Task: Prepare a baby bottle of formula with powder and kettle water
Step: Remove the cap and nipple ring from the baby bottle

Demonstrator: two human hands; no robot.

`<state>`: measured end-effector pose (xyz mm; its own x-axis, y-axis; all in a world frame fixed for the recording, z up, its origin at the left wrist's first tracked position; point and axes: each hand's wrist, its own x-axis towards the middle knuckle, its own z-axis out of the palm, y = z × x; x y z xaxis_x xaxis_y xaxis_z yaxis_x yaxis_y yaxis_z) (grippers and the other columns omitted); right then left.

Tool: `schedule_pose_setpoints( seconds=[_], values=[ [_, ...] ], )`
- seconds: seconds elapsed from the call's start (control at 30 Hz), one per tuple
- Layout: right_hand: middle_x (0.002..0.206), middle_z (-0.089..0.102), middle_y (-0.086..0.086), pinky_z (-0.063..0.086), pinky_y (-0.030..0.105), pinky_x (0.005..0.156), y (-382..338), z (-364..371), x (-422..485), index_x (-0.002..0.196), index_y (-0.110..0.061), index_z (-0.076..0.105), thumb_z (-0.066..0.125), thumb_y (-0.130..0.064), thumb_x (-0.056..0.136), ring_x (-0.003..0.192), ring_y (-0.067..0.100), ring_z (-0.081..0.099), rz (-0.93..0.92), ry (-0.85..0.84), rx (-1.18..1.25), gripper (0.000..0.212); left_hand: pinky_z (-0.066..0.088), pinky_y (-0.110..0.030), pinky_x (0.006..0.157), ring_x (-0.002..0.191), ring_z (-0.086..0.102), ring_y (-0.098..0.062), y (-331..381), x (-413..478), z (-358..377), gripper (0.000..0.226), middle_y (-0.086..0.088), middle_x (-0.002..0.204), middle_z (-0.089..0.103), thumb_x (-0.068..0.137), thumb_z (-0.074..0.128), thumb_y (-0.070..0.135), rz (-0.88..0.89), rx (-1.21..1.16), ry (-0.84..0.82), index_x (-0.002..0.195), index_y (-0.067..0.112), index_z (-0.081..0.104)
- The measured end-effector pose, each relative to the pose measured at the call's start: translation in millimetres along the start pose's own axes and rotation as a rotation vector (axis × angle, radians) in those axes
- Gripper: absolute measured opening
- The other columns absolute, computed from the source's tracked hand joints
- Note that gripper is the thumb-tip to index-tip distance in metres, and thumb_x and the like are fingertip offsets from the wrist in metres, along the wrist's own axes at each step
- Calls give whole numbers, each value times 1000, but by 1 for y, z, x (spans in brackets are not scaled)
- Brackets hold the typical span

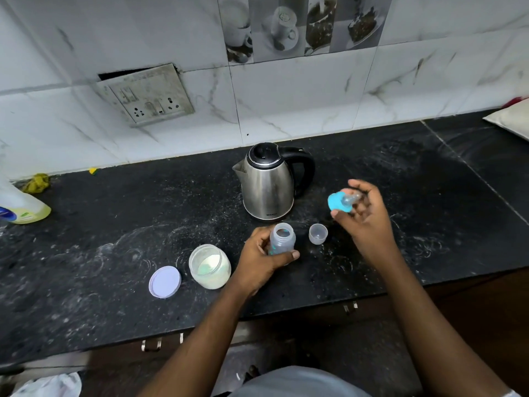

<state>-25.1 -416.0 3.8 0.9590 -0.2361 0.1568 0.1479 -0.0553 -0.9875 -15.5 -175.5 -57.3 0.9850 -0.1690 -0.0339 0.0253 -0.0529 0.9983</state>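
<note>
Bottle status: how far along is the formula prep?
Done: powder jar open with its lid beside it, bottle uncapped. In hand: left hand steadies the bottle, right hand holds the blue teat ring. Left: powder, water from the kettle, closing.

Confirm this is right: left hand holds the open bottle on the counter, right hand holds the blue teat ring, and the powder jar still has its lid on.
Not quite. The head view shows the powder jar open, its lid lying beside it on the counter. The rest holds.
</note>
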Motion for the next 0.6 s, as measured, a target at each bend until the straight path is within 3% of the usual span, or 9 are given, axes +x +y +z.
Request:
schedule_pose_setpoints(
  seconds=[0.1,0.17,0.23,0.43,0.6],
  values=[
    [123,65,-12,52,25,99,31,-19,-21,138,-37,50,83,-11,86,118,7,63,2,-14,-391,67,54,-27,104,117,70,-8,-10,0,-2,61,12,124,69,60,99,36,21,26,-10,115,47,77],
    [125,63,-10,45,39,101,56,-23,-33,143,-31,49,85,-19,84,120,15,56,15,-82,-662,69,53,-29,107,122,69,-10,-13,-1,-2,63,19,127,68,61,99,34,40,32,-22,118,48,76],
    [129,61,-7,36,43,98,76,-21,-41,145,-27,48,83,-21,84,122,22,52,62,-142,-819,71,53,-32,108,123,68,-11,-15,-2,0,64,20,126,68,60,98,34,42,46,-23,119,48,76],
    [134,57,-5,31,43,98,107,-10,-49,146,-32,44,79,-24,85,124,25,48,147,-230,-918,71,51,-41,114,123,66,-12,-24,-7,1,69,10,127,67,62,98,29,56,140,-31,127,34,75],
    [137,57,-3,34,51,105,112,-4,-48,148,-31,42,78,-23,86,126,26,48,187,-242,-977,72,49,-39,115,126,65,-13,-24,-12,2,70,6,131,66,64,97,27,61,142,-48,126,47,72]
  ],
)
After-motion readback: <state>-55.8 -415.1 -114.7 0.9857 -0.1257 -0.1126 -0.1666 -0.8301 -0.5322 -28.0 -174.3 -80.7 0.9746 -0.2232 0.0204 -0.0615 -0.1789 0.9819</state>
